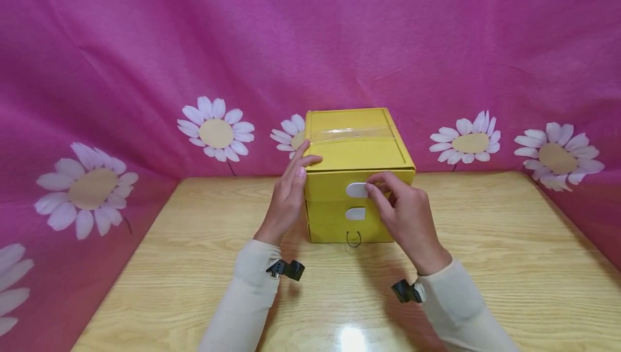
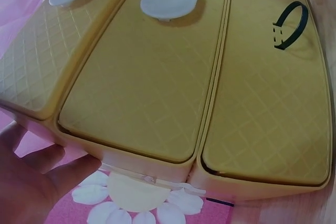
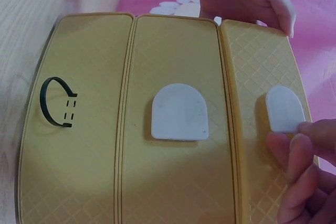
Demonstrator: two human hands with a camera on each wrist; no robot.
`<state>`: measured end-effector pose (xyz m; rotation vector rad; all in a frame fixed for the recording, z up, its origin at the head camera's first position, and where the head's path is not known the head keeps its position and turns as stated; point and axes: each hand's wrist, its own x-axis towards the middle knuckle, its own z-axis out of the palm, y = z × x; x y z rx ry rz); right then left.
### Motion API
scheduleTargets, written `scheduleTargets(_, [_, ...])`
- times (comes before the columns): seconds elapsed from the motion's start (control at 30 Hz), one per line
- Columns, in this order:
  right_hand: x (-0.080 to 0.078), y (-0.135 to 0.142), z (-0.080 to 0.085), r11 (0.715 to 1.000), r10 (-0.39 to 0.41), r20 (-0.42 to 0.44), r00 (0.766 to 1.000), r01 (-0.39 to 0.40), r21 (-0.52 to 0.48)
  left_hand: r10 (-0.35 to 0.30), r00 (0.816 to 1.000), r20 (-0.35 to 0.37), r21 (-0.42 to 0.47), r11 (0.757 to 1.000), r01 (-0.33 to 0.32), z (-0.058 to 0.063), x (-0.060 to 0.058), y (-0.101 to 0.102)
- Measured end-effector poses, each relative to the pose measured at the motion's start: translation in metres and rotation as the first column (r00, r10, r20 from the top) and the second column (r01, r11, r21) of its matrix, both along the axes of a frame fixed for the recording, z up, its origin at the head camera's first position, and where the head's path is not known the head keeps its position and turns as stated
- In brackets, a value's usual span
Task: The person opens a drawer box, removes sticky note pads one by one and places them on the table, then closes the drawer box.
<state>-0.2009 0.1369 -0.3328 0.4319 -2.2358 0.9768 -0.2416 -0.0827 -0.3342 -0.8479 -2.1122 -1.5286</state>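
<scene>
"Yellow, boxy cabinet (image 1: 330, 228) with three diamond-patterned drawers: where is it?"

"On the pale wood-grain worktop (image 1: 194, 260), just beyond the right grip (image 1: 405, 212) and touching the left grip (image 1: 286, 198)."

"And their fingers?"

"Right: pinched together on the upper white, round-ended tab (image 1: 356, 190). Left: spread apart against its side."

"Beneath the right fingertips?"

"Another white, round-ended tab (image 1: 356, 213), then a thin black loop (image 2: 303, 19)."

Yellow box (image 1: 358, 153) on wooden counter (image 1: 194, 255), pink daisy-printed cloth (image 1: 339, 39) behind. Left grip (image 1: 287, 195) touches box's upper left edge; right grip (image 1: 406, 212) pinches upper white tab (image 1: 356, 190). Lower white tab (image 1: 355, 213), then dark loop (image 1: 354, 246), beneath it on front face.
</scene>
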Motion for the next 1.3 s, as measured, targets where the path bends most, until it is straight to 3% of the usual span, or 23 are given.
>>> scheduleTargets(0.2, [0.001,0.000,-0.001,1.000,0.003,-0.011,1.000,-0.003,0.000,0.005,1.000,-0.010,-0.010,1.000,-0.005,-0.016,-0.014,-0.003])
scheduleTargets(0.9, [0.010,0.001,-0.002,1.000,0.001,0.006,1.000,-0.001,-0.016,-0.033,0.999,0.038,-0.010,0.999,0.033,-0.016,-0.012,-0.004])
scheduleTargets(1.13, [0.015,0.002,-0.001,1.000,0.002,-0.002,1.000,-0.002,-0.017,-0.077,0.991,0.110,0.024,0.997,0.074,0.002,0.005,-0.001])
scheduleTargets(1.3, [0.018,0.002,-0.001,1.000,0.011,-0.005,1.000,-0.012,-0.013,-0.073,0.991,0.116,0.015,0.997,0.072,0.014,0.016,-0.001])
